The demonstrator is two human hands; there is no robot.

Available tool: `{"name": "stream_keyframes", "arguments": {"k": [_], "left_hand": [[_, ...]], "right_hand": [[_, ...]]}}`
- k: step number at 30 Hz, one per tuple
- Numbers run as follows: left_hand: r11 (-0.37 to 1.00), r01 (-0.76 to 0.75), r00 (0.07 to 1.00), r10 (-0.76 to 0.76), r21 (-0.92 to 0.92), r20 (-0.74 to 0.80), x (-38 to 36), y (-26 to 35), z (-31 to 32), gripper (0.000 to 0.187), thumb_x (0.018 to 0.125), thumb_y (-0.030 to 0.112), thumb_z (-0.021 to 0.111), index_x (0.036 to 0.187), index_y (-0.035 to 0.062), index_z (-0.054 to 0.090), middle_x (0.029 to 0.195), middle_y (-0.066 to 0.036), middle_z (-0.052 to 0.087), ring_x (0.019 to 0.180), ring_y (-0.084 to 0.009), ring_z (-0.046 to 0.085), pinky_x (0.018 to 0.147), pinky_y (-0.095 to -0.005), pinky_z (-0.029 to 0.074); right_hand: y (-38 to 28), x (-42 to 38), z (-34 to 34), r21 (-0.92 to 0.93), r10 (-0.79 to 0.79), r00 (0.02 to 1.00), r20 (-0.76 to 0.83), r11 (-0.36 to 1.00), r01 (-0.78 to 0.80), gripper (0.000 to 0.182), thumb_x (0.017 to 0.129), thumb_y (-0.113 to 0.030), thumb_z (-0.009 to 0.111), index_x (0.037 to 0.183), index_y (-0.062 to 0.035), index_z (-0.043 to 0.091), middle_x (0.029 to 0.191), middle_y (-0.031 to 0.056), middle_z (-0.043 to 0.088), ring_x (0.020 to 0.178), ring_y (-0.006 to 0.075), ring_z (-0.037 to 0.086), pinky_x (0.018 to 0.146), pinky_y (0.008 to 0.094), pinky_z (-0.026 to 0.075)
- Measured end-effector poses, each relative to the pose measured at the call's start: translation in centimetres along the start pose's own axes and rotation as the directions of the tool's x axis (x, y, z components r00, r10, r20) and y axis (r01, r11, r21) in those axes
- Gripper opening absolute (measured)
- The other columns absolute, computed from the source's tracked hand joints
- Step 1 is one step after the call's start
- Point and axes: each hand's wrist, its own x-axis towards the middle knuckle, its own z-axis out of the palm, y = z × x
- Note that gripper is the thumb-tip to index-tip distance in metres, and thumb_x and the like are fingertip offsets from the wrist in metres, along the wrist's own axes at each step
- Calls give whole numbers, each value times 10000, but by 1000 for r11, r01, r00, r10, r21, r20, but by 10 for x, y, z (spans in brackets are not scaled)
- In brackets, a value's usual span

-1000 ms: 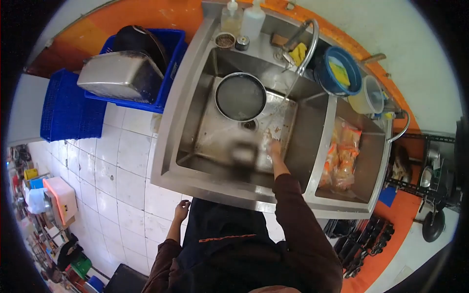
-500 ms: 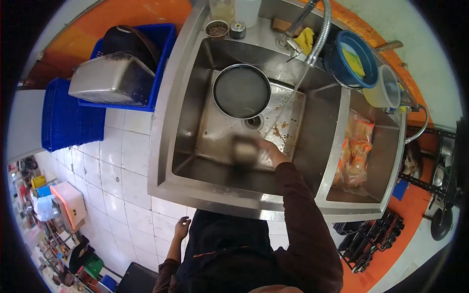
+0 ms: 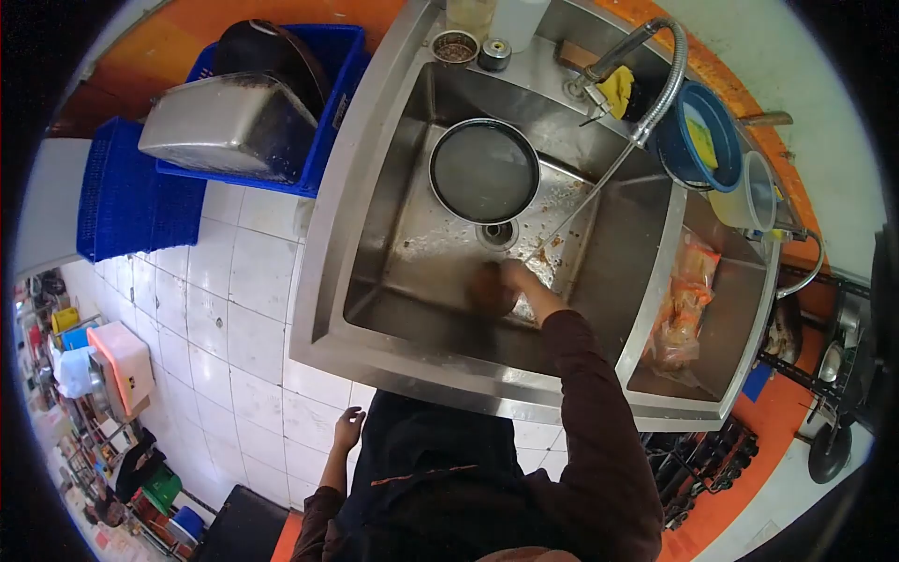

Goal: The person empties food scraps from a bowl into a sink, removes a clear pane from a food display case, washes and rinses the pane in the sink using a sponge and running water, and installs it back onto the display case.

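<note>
My right hand [image 3: 521,280] reaches low into the large sink basin [image 3: 403,328], closed on a blurred, brown, cup-sized object [image 3: 491,287]; motion smear hides its exact kind. A thin stream of water [image 3: 585,208] runs from the faucet [image 3: 661,101] down beside this hand. Further back in the basin, a round dark pan [image 3: 485,172] with a pale rim holds cloudy water, close to the drain [image 3: 496,234]. Brown food bits lie on the basin floor. My left hand [image 3: 349,428] hangs beside my dark apron, loosely open with nothing visible in it.
Plastic-wrapped orange packs [image 3: 688,304] lie in the smaller right basin. A blue bucket [image 3: 693,136] with a sponge and a clear tub [image 3: 749,195] stand behind it. At the left, a blue crate [image 3: 351,70] holds a metal pan [image 3: 225,131] and a dark wok [image 3: 267,61].
My right hand has tilted the blurred object, whose paler side no longer shows, and stays low in the basin. The camera view has shifted a little. My left hand still hangs at my side.
</note>
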Motion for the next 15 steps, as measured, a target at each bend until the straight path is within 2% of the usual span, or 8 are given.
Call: {"name": "stream_keyframes", "arguments": {"k": [1,2,5,7,9,11,13,15], "left_hand": [[1000,14,1000,-14,11,-2,0,-1,0,325,785,288,560,991,37,574,886,-170,614,855,-308,584,746,-364,450],[999,43,999,-43,25,8,0,-1,-1,328,784,295,559,988,39,574,889,-169,614,859,-313,581,750,-369,449],[999,40,998,-42,37,39,1,3,-5,331,786,299,555,990,39,573,886,-162,616,861,-314,580,753,-372,447],[998,17,999,-18,54,31,6,8,-7,332,785,300,556,990,39,572,886,-165,615,862,-315,579,754,-373,447],[998,-5,1000,5,66,14,11,10,-7,334,785,302,557,989,38,572,886,-167,615,863,-315,579,754,-374,447],[998,-44,999,44,49,4,19,17,-11,342,783,309,557,991,37,574,891,-169,614,863,-319,579,756,-373,447],[997,-68,998,68,41,6,24,24,-14,356,780,321,557,995,37,574,901,-176,611,870,-320,577,758,-371,446],[997,-82,996,82,8,25,33,24,-13,367,778,329,556,999,37,572,904,-183,609,875,-323,575,761,-368,445]], "right_hand": [[11,-19,-9,306,-36,999,40,952,22,374,733,-142,553,1092,-39,529,1011,232,554,838,313,593,625,363,521],[23,-23,-11,303,-35,999,35,953,23,374,733,-142,553,1092,-39,529,1011,232,554,838,313,593,625,363,521],[62,-13,5,-68,-192,946,-260,981,181,313,767,-96,506,1073,-39,541,1041,179,556,974,304,530,816,389,432],[80,-11,14,379,-131,911,-391,879,289,431,762,-14,456,1191,-49,435,1060,199,533,909,309,567,562,375,543],[25,-98,-4,426,-8,899,-439,879,216,481,762,31,417,1228,-85,395,1036,161,533,915,291,555,547,368,550],[32,-98,5,738,-2,940,-342,618,270,502,766,3,439,1249,-107,359,1011,150,533,863,270,568,525,355,546],[33,-102,6,756,-27,931,-365,574,313,513,764,-13,457,1255,-107,345,971,151,542,806,269,576,509,354,543],[18,-113,4,723,168,878,-448,646,245,516,755,-14,463,1250,-102,345,970,148,544,800,264,578,516,355,543]]}}
